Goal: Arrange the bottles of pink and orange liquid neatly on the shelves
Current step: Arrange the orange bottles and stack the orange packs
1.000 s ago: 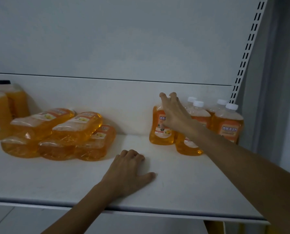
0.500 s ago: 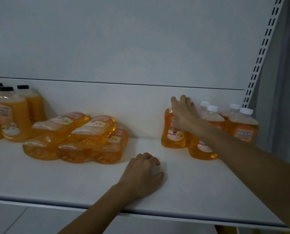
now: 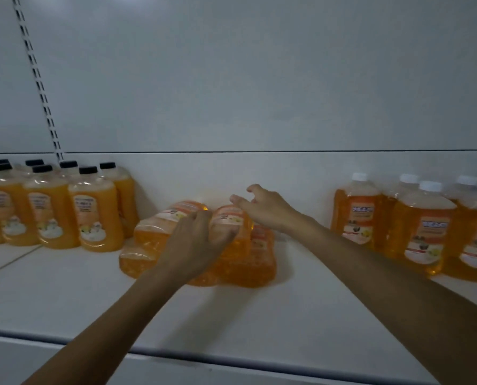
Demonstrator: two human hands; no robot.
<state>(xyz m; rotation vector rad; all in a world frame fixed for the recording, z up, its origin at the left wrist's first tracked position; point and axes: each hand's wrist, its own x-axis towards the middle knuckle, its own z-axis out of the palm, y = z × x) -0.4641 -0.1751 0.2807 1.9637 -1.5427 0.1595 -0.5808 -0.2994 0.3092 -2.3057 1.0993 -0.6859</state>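
My left hand (image 3: 195,245) grips a lying bottle (image 3: 229,215) atop the pile (image 3: 259,269); my right hand (image 3: 267,209) hovers spread, empty, just beside; bare shelf (image 3: 301,309) reaches its front edge

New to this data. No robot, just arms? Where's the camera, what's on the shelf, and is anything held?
There is no machine here. A person works with bare hands, and the single picture comes from a wide-angle camera worn on their head, looking forward and down. The white shelf carries three groups of clear plastic bottles of orange liquid: black-capped ones standing at the left, white-capped ones standing at the right, and a pile lying on their sides in the middle. The left hand curls its fingers round the pile's upper right bottle. The right hand is open just above the pile and holds nothing.
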